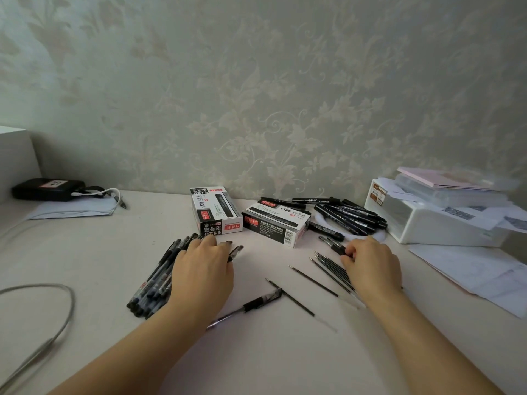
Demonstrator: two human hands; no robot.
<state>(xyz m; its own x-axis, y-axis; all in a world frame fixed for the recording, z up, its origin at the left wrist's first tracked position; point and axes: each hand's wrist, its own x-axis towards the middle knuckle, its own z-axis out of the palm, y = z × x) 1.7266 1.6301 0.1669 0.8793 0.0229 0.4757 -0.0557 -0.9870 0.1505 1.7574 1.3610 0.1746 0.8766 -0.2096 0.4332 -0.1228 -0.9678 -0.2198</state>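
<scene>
Black-ended gel pens are being kept as a loose bundle on the white table, lying side by side. Across the bundle the left hand is being laid flat, fingers spread and nearly straight, with nothing being gripped. Judged purpose: the pens are being stopped from rolling apart. One fingertip is being rested on a stray pen just right of the bundle.

Further right, the right hand is being held curled, its thumb and fingers being closed on the near end of a clear pen. The rest of that pen is being left sticking out up-left of the knuckles, toward the box. Thin refills are being fanned beside and partly under this hand, probably sorted for fitting. Another loose pen is being left between the wrists.
</scene>
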